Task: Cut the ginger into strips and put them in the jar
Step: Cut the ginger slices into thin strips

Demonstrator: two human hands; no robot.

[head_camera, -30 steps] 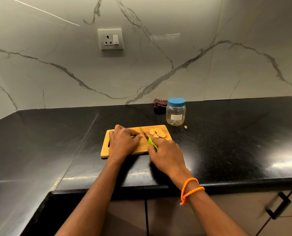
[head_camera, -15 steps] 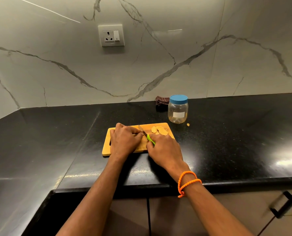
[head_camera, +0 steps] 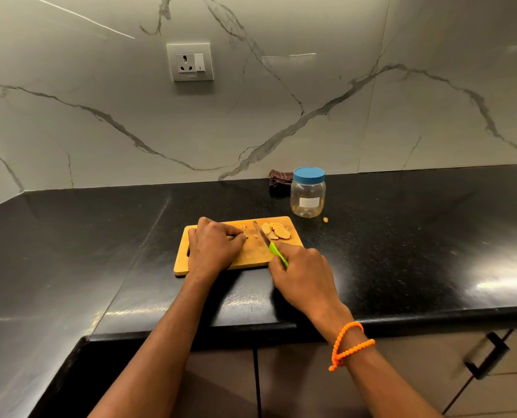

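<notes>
Gripping knife (head_camera: 264, 239) handle, right hand (head_camera: 304, 274) angles blade over board (head_camera: 251, 254); left hand (head_camera: 213, 247) fingers curled, pinning ginger (head_camera: 245, 235).

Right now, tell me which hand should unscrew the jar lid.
The left hand, I'd judge. It only pins a small piece of ginger on the cutting board, while the right hand grips the knife. The jar stands nearer the right, so that hand could steady it afterwards.
</notes>
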